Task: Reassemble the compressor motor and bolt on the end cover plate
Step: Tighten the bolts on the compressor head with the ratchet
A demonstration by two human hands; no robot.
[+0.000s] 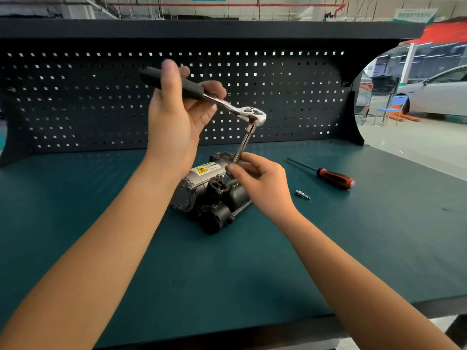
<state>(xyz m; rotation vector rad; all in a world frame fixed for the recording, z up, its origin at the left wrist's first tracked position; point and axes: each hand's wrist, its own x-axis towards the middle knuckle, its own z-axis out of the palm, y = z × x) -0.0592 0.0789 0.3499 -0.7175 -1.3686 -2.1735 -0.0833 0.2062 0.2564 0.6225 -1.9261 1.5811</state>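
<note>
The compressor [209, 195], a grey motor cylinder with a yellow warning label and black housings, lies on the green bench top. My left hand [174, 114] grips the black handle of a chrome ratchet wrench [228, 104] raised above it. A thin extension bar [243, 144] runs from the ratchet head down toward the compressor's top. My right hand [257, 180] pinches the lower end of that bar just above the motor; the bar's tip is hidden by my fingers.
A red-and-black screwdriver [331, 176] lies to the right on the bench [353, 248], with a small metal bit [302, 195] nearer to me. A dark pegboard [75, 102] backs the bench. A car and a blue chair stand far right.
</note>
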